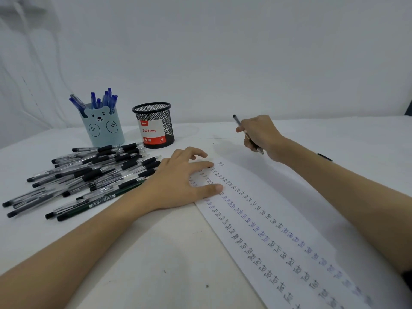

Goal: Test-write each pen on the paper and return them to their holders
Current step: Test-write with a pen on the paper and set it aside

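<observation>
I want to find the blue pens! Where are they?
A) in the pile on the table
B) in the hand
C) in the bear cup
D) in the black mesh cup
C: the blue pens stand in the bear cup, while the black mesh cup shows no pens, and the pile and the right hand hold dark ones.

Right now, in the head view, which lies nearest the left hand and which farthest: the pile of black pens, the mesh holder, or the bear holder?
From the left hand:
1. Pile of black pens, just left of it.
2. Mesh holder, behind it.
3. Bear holder, far left at the back.
</observation>
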Tool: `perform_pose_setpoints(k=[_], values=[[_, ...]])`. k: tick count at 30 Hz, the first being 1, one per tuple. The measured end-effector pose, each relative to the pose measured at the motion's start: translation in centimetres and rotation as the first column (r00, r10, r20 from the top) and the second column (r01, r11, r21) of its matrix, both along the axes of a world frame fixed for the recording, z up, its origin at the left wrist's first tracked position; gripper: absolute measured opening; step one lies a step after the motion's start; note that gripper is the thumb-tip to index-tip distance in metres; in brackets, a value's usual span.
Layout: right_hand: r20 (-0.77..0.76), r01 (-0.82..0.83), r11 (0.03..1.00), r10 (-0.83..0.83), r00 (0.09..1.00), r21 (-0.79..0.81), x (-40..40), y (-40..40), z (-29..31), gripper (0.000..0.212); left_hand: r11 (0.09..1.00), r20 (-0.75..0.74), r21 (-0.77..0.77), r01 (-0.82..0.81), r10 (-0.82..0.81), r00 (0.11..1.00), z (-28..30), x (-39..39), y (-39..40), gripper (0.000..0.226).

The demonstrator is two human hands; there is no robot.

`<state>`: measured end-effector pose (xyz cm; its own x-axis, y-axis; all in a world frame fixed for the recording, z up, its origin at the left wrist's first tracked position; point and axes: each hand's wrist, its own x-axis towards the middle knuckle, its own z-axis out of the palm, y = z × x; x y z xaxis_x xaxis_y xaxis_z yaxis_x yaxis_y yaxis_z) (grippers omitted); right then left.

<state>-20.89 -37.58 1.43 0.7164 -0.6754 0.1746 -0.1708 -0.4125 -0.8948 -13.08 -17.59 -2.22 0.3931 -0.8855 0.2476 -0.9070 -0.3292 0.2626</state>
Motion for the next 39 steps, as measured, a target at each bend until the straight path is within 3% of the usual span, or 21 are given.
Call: perform_pose_setpoints(k=[4,6,10,16,23,29,34,39], values=[[-0.219,0.023,0.923,-0.116,0.969,-0.385,-1.7,-1.6,-0.4,0.016,1.000,-0.010,0.003,0.006,-0.006,1.000,0.3,-0.6,0.1,0.059],[-0.241,0.057,0.873,-0.196,0.951,-0.484,-2.8,-2.2,-0.7,0.013,1.000,-0.059,-0.006,0.026,-0.026,0.998,0.3,-0.8,-0.1,0.042],[-0.266,0.104,0.814,-0.304,0.915,-0.572,-5.2,-2.6,-0.9,0.006,0.997,-0.120,-0.043,0.057,-0.062,0.991,0.2,-0.7,0.1,0.034],[-0.346,0.127,0.769,-0.420,0.839,-0.626,-8.1,-2.5,-1.1,0.015,0.997,-0.142,-0.041,0.067,-0.072,0.987,-0.1,-0.3,0.3,0.036],[-0.293,0.186,0.711,-0.494,0.819,-0.678,-9.1,-2.2,-0.7,0.018,0.996,-0.156,-0.052,0.066,-0.073,0.985,-0.1,-0.7,0.4,0.038],[-0.232,0.113,0.717,-0.364,0.902,-0.688,-5.9,0.9,1.4,0.019,0.998,-0.162,-0.039,0.059,-0.064,0.985,0.2,-0.6,1.4,0.040],[-0.241,-0.081,0.709,-0.129,0.962,-0.701,-1.1,5.5,4.4,0.015,0.991,-0.128,-0.128,-0.026,0.010,0.992,1.3,0.5,5.5,0.031],[-0.294,-0.296,0.702,0.128,0.947,-0.647,3.8,10.2,4.4,0.017,0.968,-0.016,-0.205,-0.144,0.143,0.990,1.5,2.4,11.2,0.025]])
